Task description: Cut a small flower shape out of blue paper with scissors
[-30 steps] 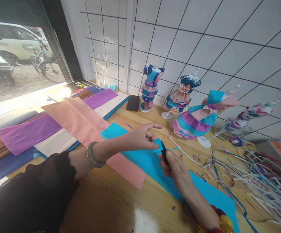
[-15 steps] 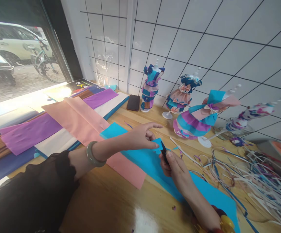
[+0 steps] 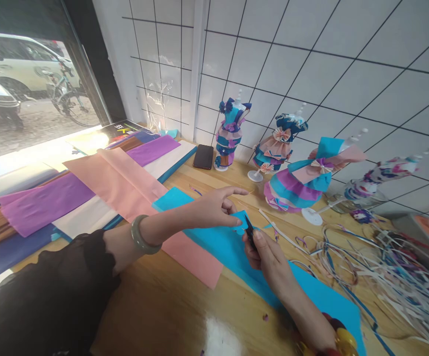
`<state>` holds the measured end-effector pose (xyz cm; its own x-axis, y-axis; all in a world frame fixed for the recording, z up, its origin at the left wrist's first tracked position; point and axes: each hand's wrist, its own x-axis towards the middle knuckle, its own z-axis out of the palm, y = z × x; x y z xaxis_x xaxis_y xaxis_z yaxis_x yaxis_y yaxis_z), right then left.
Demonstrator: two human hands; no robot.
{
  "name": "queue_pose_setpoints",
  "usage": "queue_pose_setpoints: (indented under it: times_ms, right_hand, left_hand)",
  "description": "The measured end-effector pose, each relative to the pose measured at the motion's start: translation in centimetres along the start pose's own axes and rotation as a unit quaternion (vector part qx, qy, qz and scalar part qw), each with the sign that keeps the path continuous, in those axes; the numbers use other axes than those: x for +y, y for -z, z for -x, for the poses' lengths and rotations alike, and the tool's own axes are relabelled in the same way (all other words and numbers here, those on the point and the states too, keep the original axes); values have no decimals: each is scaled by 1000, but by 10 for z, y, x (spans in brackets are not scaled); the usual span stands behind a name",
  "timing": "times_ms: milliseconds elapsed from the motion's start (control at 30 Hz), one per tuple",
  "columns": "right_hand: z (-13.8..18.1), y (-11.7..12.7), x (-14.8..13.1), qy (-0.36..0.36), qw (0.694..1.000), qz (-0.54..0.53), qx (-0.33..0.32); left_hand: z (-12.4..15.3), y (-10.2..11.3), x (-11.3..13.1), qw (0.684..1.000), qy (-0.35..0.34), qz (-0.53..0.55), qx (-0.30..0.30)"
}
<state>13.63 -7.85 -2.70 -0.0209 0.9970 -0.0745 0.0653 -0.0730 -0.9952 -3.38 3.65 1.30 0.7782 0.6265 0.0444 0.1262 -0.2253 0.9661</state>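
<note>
My left hand (image 3: 214, 208) pinches a small piece of turquoise paper (image 3: 241, 221) between thumb and middle fingers, with the index finger stretched out. My right hand (image 3: 268, 258) is closed round a small black pair of scissors (image 3: 249, 231), whose blades meet the edge of that piece. Both hands hover over a long turquoise sheet (image 3: 233, 252) lying on the wooden table (image 3: 162, 311). A pale green bangle (image 3: 140, 236) sits on my left wrist.
Pink (image 3: 125, 185), purple (image 3: 51, 200), white and dark blue paper sheets lie at the left. Three paper-dressed mannequins (image 3: 231, 133) (image 3: 279, 143) (image 3: 307, 178) stand along the tiled wall. A black phone (image 3: 203, 156) lies near them. A heap of paper strips (image 3: 396, 272) fills the right.
The scissors have shifted slightly along the edge of the small turquoise piece. The hands stay in nearly the same place.
</note>
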Motion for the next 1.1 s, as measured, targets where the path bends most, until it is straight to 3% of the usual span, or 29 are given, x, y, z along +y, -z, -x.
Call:
queue_pose_setpoints:
  times_ms: [1100]
  right_hand:
    - [-1, 0, 0, 6, 1000, 21, -2]
  left_hand:
    - [0, 4, 7, 1000, 6, 7, 0]
